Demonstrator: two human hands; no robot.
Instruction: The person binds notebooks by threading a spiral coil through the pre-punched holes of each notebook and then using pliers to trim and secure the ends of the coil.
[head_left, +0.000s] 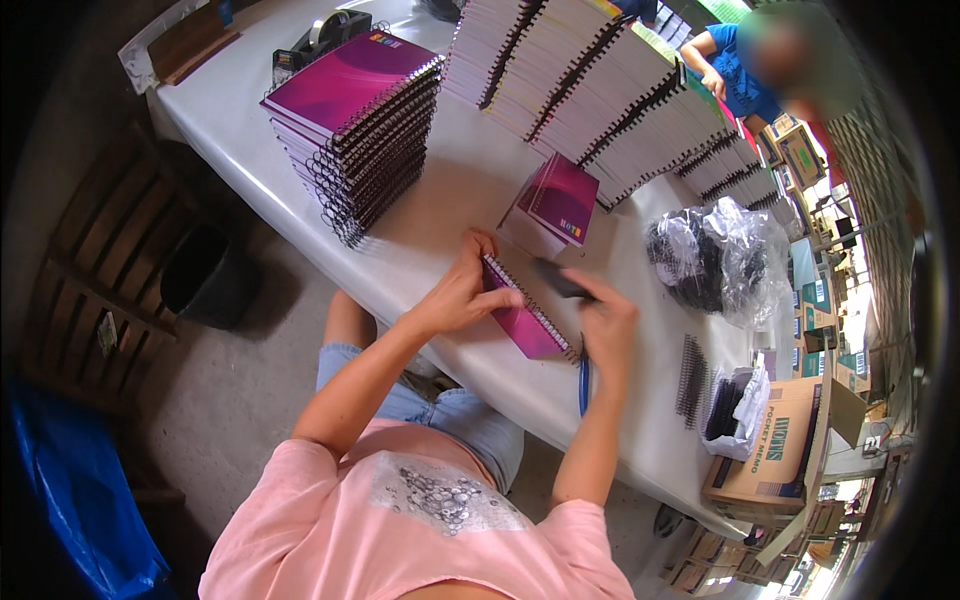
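Note:
A small purple spiral notebook (530,332) lies at the table's near edge, its wire coil along the upper right side. My left hand (468,290) is closed on it, thumb across the cover and fingers at the far end of the coil. Closed around a dark tool (562,279), my right hand (608,322) is beside the coil; motion blurs the tool and its exact kind is unclear. A blue curved piece (583,388) sticks out below that hand; whether it belongs to the tool I cannot tell. Beyond the hands stands a short pile of purple notebooks (562,200).
A tall stack of purple spiral notebooks (350,90) stands left on the white table (450,190). Rows of coil-bound page blocks (570,90) line the back. Bagged black coils (715,262), loose coils (690,382) and a cardboard box (765,440) are right. Another person (745,65) is far right.

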